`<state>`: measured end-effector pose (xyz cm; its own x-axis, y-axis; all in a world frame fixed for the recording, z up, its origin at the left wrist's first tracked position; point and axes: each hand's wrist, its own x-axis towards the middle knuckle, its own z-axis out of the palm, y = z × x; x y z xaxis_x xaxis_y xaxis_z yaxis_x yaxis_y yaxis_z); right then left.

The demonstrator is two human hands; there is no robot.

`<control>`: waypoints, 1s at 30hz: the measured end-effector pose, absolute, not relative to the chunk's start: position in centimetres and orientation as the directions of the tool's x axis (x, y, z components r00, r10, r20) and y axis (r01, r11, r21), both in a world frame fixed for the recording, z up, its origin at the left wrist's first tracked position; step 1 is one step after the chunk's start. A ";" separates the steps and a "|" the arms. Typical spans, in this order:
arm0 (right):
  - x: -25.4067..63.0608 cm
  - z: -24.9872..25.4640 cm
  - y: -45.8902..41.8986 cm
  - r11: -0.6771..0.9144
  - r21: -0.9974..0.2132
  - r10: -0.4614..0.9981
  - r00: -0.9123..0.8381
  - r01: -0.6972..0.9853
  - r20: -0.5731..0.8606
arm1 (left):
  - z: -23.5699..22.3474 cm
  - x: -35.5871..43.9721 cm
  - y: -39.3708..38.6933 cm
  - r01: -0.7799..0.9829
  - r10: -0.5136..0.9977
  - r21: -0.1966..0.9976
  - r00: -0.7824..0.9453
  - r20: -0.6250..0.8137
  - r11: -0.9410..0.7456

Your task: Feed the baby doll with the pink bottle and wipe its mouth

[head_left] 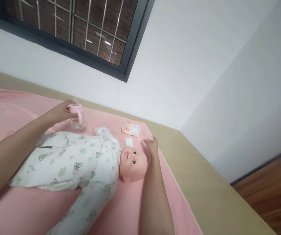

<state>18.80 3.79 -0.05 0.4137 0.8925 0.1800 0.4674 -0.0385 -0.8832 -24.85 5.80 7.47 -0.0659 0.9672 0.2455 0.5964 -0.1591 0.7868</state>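
Over the pink cloth, my left hand [65, 111] is closed round a clear baby bottle [78, 122] with a pink collar and pink handle. The bottle stands roughly upright, and its see-through top is blurred. My right hand [151, 145] pinches a small clear bottle cap [151, 139] just beyond the doll's head. Between my arms a baby doll [133, 164] lies on its back, in a white suit [81, 160] with green and pink prints. A small white folded cloth [129, 142] lies beside its face.
A soft packet [131, 128], white and peach, lies near the far corner of the pink cloth [128, 209]. The cloth covers part of a light wooden surface [187, 160]. Behind rise a white wall [170, 65] and a dark-framed window [124, 62] with bars.
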 end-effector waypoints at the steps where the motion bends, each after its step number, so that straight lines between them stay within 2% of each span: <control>1: 18.5 0.8 3.7 -0.024 -0.906 0.889 0.423 0.423 0.174 | 8.1 -24.3 5.3 0.550 0.967 0.818 -0.066 0.246 -0.170; 3: 17.6 3.1 3.2 0.026 -0.930 0.895 0.405 0.367 0.185 | 9.4 -23.0 4.1 0.476 0.964 0.857 -0.066 0.257 -0.196; 8: 14.2 10.1 0.2 0.298 -0.921 0.926 0.157 0.252 0.343 | 11.5 -19.3 1.0 0.348 0.946 0.889 -0.019 0.322 -0.296; 12: 10.2 14.1 -2.9 0.489 -0.852 0.864 0.027 0.186 0.502 | 11.8 -17.2 -0.7 0.364 0.906 0.834 0.082 0.415 -0.414; 15: 6.8 15.3 -4.7 0.567 -0.811 0.823 -0.066 0.143 0.564 | 11.9 -16.0 -2.0 0.401 0.868 0.772 0.174 0.464 -0.493; 20: 3.4 14.7 -5.6 0.610 -0.781 0.793 -0.091 0.138 0.603 | 12.0 -14.6 -3.8 0.409 0.822 0.713 0.302 0.483 -0.570; 25: 2.8 14.0 -5.6 0.534 -0.820 0.846 -0.113 0.208 0.522 | 12.2 -14.3 -4.3 0.440 0.816 0.688 0.286 0.503 -0.578; 30: 2.1 13.8 -5.8 0.496 -0.849 0.867 -0.162 0.183 0.472 | 12.3 -14.5 -4.3 0.432 0.802 0.679 0.245 0.546 -0.594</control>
<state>2.09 -5.81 13.76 -0.1622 0.8667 0.4718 0.1826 0.4962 -0.8488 -14.49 -4.29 12.26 0.2448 0.8015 0.5456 0.4321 -0.5939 0.6787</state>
